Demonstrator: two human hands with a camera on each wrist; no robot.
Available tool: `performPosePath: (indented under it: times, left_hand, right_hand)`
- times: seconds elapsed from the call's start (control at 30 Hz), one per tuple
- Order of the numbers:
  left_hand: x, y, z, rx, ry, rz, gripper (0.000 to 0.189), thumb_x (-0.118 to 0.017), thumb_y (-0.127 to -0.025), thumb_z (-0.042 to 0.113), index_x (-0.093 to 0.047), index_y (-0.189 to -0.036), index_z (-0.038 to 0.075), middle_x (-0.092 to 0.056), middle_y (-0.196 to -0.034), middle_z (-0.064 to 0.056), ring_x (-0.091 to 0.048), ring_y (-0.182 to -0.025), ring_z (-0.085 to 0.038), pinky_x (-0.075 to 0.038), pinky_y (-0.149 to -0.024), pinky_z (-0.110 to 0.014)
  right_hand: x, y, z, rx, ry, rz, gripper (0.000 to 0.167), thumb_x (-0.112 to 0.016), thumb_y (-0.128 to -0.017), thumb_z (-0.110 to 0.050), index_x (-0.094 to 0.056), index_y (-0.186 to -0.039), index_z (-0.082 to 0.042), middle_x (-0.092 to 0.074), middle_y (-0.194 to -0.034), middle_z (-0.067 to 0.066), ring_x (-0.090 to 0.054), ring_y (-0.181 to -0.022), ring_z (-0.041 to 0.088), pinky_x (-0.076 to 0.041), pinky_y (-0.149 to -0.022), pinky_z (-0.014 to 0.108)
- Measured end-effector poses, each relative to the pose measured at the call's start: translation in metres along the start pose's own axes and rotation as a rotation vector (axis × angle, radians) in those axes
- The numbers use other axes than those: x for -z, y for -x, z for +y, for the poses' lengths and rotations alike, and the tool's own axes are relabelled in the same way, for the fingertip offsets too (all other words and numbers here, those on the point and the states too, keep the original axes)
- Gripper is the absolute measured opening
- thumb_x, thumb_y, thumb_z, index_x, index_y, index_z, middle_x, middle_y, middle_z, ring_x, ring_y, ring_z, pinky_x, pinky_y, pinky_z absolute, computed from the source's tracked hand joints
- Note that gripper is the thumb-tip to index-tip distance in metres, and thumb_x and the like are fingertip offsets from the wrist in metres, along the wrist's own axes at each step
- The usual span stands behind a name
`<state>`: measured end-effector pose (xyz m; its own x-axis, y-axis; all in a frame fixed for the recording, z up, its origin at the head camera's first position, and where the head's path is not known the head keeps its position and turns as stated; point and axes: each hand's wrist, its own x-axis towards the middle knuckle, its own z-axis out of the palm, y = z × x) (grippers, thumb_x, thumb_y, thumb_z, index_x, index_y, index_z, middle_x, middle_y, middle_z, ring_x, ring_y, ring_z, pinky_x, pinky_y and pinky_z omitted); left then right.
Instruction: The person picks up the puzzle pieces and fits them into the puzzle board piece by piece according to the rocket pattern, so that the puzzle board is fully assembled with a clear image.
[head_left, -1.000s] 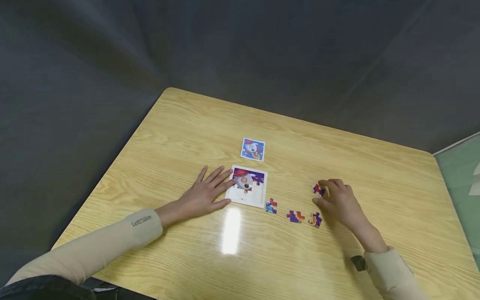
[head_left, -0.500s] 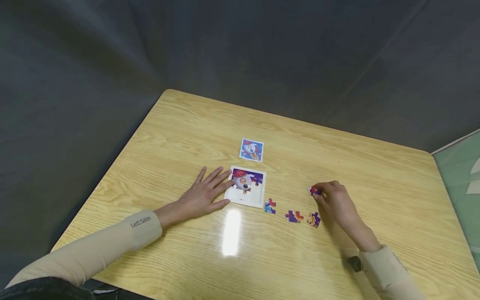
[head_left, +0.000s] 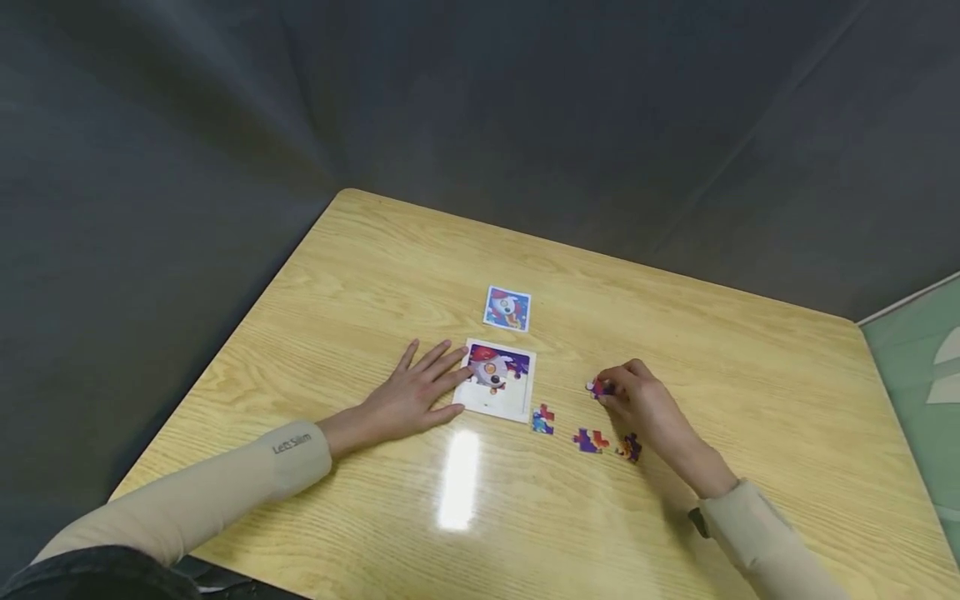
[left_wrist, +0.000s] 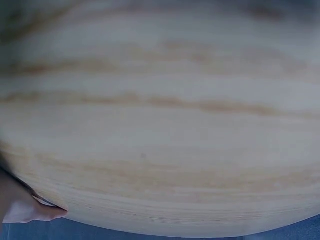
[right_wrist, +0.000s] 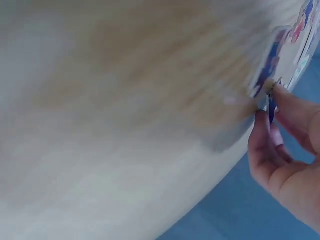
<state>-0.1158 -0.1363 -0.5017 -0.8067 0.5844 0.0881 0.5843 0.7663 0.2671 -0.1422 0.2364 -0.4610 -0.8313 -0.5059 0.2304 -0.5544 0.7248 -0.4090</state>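
A square puzzle tray (head_left: 489,404) with a white border lies mid-table, its upper part filled with joined pieces of a cartoon picture and its lower part bare white. My left hand (head_left: 408,400) lies flat with fingers spread, its fingertips over the tray's left edge. Between thumb and fingers my right hand (head_left: 656,412) pinches a red and purple puzzle piece (head_left: 597,388), to the right of the tray. In the right wrist view that puzzle piece (right_wrist: 272,107) is seen edge-on in the pinch. The left wrist view shows mostly table surface and a bit of the left hand (left_wrist: 30,205).
Loose puzzle pieces lie right of the tray: a blue and red piece (head_left: 543,419), a purple and orange piece (head_left: 591,441) and a yellow and purple piece (head_left: 629,448). A small picture card (head_left: 507,309) sits beyond the tray. Dark curtain (head_left: 525,108) borders the wooden table (head_left: 360,275).
My right hand has taken hold of the red and purple puzzle piece and moved it left toward the tray. The left hand stays on the tray's edge.
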Motion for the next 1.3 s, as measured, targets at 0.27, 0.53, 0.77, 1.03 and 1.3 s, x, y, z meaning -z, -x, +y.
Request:
performPosePath:
  times: [0.27, 0.53, 0.77, 1.03, 1.3]
  left_hand:
    - [0.0, 0.001, 0.001, -0.006, 0.017, 0.029, 0.057, -0.045, -0.098, 0.049, -0.038, -0.149, 0.024, -0.024, -0.158, -0.003, -0.013, -0.147, -0.027, -0.001, -0.115, -0.059]
    - [0.0, 0.0, 0.001, -0.02, -0.033, 0.044, 0.057, -0.045, -0.098, 0.049, -0.04, -0.148, 0.023, -0.028, -0.157, -0.004, -0.017, -0.146, -0.028, -0.006, -0.115, -0.06]
    - [0.001, 0.0, 0.001, -0.019, -0.029, 0.039, 0.057, -0.045, -0.098, 0.049, -0.039, -0.149, 0.023, -0.028, -0.157, -0.005, -0.017, -0.146, -0.028, -0.006, -0.115, -0.06]
    - [0.002, 0.001, 0.0, -0.014, -0.032, 0.026, 0.058, -0.043, -0.099, 0.051, -0.038, -0.149, 0.024, -0.026, -0.158, -0.004, -0.015, -0.146, -0.027, -0.005, -0.115, -0.059]
    - [0.0, -0.001, 0.001, -0.012, -0.037, 0.013, 0.058, -0.04, -0.099, 0.052, -0.035, -0.15, 0.025, -0.023, -0.159, -0.003, -0.013, -0.147, -0.026, -0.003, -0.115, -0.059]
  right_hand:
    - [-0.005, -0.014, -0.01, -0.002, -0.081, -0.043, 0.025, -0.074, -0.076, 0.011, -0.067, -0.099, 0.003, -0.056, -0.096, 0.014, -0.058, -0.074, 0.017, -0.053, -0.06, 0.025]
    - [-0.007, -0.015, -0.013, -0.054, -0.154, -0.078, 0.023, -0.075, -0.078, 0.006, -0.068, -0.1, 0.005, -0.058, -0.101, 0.017, -0.063, -0.078, 0.021, -0.056, -0.065, 0.027]
    - [-0.006, -0.015, -0.013, -0.106, -0.114, -0.101, 0.02, -0.074, -0.082, 0.001, -0.068, -0.101, -0.001, -0.066, -0.09, 0.007, -0.06, -0.075, 0.014, -0.053, -0.062, 0.026]
    - [-0.005, -0.036, -0.052, -0.204, -0.335, -0.12, 0.016, -0.068, -0.087, 0.001, -0.074, -0.1, -0.004, -0.072, -0.089, 0.007, -0.066, -0.075, 0.015, -0.054, -0.063, 0.025]
    - [-0.024, -0.06, -0.076, -0.221, -0.398, -0.161, 0.016, -0.066, -0.086, 0.002, -0.074, -0.1, 0.0, -0.071, -0.084, 0.008, -0.059, -0.063, 0.01, -0.051, -0.057, 0.023]
